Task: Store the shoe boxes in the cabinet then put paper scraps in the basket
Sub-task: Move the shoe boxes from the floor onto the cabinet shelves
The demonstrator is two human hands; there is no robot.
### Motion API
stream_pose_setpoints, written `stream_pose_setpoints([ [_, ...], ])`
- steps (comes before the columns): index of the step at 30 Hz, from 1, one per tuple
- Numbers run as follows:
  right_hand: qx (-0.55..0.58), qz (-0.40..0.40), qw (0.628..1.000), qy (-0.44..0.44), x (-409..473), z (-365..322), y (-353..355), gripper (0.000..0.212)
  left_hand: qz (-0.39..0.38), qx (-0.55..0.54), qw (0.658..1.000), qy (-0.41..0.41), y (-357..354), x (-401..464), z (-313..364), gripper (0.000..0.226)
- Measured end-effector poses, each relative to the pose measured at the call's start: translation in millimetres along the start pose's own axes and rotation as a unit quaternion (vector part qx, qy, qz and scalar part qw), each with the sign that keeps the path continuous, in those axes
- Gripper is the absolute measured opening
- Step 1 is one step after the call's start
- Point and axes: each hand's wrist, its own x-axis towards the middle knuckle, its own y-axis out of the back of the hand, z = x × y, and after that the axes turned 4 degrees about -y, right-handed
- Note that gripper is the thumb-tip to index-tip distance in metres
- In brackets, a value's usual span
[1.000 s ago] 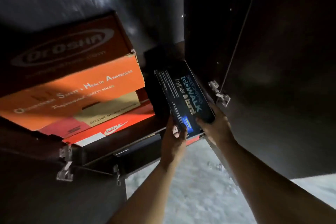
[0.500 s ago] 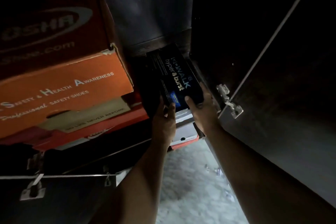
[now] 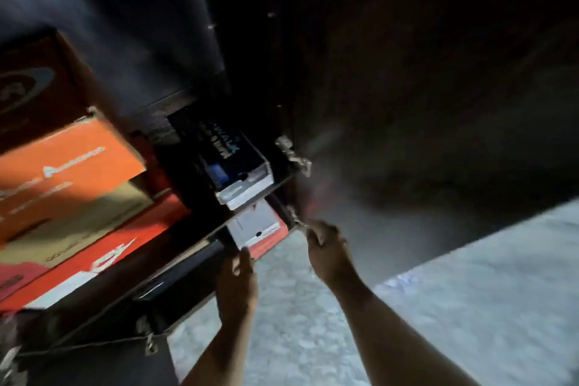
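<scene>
The black shoe box (image 3: 230, 157) with blue lettering lies on a shelf inside the dark cabinet (image 3: 194, 50), beside the stack of orange boxes. Below it sits a white and red box (image 3: 257, 229) on the lower shelf. My left hand (image 3: 239, 276) hangs just below that lower box, fingers apart, holding nothing. My right hand (image 3: 326, 247) is a little to the right, below the door hinge (image 3: 294, 157), fingers loosely curled and blurred; nothing shows in it.
A large orange safety-shoe box (image 3: 65, 163) rests on a red box (image 3: 103, 247) at the left of the shelf. The open cabinet door (image 3: 438, 119) fills the right side. Pale floor (image 3: 470, 276) lies below.
Both hands have let go of the black box, which now rests deep on the shelf. The hands have drawn back and down from it.
</scene>
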Motion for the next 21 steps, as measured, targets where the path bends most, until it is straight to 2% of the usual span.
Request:
stream_pose_setpoints([
  [2, -0.012, -0.051, 0.995, -0.083, -49.7, 63.9, 35.4, 0.031, -0.106, 0.082, 0.990, 0.039, 0.3, -60.1, -22.8, 0.087],
  [3, -0.014, -0.066, 0.987, -0.145, -77.1, 94.0, 58.5, 0.035, -0.171, 0.103, 0.978, 0.060, -6.8, -96.9, -18.5, 0.076],
  [5, 0.002, -0.057, 0.970, -0.234, -122.4, 149.2, 111.5, 0.040, -0.271, 0.156, 0.944, 0.109, -35.5, -172.8, 4.0, 0.055],
  [8, 0.025, -0.003, 0.940, -0.341, -185.1, 233.9, 183.2, 0.044, -0.406, 0.228, 0.878, 0.110, -89.4, -255.9, 6.3, 0.060],
  [12, 0.066, 0.074, 0.890, -0.444, -247.0, 334.9, 264.1, 0.045, -0.470, 0.289, 0.831, 0.073, -165.8, -339.0, -8.6, 0.071],
  [17, 0.111, 0.145, 0.845, -0.503, -289.8, 455.9, 340.1, 0.045, -0.526, 0.353, 0.774, 0.003, -269.0, -422.3, -45.1, 0.042],
  [21, 0.165, 0.188, 0.812, -0.528, -297.7, 550.1, 383.1, 0.045, -0.557, 0.415, 0.719, -0.031, -361.8, -478.0, -92.5, 0.055],
])
